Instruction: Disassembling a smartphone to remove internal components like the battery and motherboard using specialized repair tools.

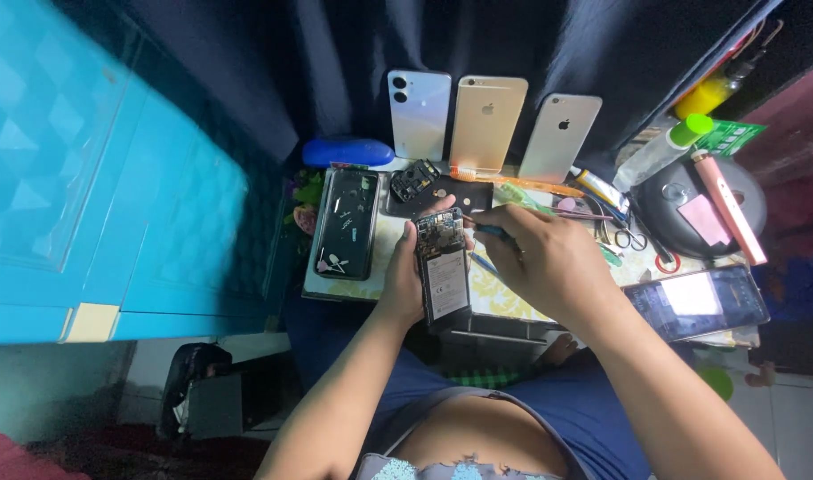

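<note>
Cluttered worktop below me: my left fingers grip an opened phone, right fingers pinch a screwdriver; beside, a black tray holds small parts.

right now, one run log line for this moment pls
left hand: holds opened phone | right hand: blue-handled tool tip on phone's top | behind: three phones leaning on dark curtain

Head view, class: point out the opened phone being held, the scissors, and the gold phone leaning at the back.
opened phone (444, 283), head view, on its battery.
scissors (634, 239), head view, on the handle loops.
gold phone (487, 124), head view, middle of its back.
</note>
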